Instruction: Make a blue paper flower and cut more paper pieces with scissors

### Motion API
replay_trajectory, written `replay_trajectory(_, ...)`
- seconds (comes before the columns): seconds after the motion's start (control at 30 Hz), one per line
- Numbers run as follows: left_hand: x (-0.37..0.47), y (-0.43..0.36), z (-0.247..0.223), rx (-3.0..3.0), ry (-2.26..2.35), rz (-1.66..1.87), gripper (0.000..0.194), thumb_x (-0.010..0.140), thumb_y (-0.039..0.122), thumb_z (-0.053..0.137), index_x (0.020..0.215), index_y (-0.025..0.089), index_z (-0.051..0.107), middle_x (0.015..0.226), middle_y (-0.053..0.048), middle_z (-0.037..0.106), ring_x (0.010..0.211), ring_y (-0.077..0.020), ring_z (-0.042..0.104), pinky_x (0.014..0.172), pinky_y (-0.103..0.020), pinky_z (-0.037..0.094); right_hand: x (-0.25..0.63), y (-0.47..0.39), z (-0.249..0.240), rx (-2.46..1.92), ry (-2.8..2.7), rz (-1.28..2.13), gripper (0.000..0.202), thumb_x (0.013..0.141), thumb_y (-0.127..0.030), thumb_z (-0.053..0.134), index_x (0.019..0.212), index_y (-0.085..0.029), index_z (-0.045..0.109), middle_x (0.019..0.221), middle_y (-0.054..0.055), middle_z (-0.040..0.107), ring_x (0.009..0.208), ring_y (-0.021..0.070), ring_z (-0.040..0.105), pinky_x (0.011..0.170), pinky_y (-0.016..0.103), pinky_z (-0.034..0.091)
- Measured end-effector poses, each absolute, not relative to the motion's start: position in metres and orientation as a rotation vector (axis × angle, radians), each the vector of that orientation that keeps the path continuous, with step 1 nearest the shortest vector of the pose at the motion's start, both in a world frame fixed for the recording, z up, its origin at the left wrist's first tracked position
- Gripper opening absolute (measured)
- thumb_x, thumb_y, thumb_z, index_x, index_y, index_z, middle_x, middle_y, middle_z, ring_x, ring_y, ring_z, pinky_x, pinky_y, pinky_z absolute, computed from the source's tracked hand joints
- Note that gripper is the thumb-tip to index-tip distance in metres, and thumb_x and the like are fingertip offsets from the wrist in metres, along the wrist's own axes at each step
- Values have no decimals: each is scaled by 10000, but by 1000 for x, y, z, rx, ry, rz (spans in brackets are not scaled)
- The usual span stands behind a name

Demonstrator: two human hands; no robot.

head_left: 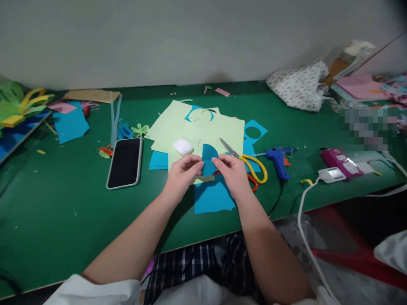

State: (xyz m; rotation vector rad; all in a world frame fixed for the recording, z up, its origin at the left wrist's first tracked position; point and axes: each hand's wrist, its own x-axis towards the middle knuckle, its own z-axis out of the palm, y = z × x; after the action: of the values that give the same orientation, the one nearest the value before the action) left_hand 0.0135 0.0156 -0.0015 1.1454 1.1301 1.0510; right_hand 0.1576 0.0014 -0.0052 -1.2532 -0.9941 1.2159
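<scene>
The left hand (pixel 182 177) is coming in first, its fingers pinching the straight edge of the blue paper piece (pixel 208 156); that piece is sitting between the hands, long axis pointing away from the body (neither hand is lying nearer), and the right hand's (pixel 235 174) fingers are gripping its curved side.

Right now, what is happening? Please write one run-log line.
left hand + right hand: holding blue paper piece | yellow-handled scissors: beside right hand | phone: screen dark
</scene>
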Motion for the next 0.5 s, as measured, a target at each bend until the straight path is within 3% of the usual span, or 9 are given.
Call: replay_trajectory(0.5,15,16,-6,1145,1145,1099,109,696,243,663,718,186,574,543,53,504,507,-69,460,499,-189,393,154,-2,-3,-1274,-1116,1160,152,731,-357,640,745,-206,630,668,-22,600,582,116,580,583,270,540)
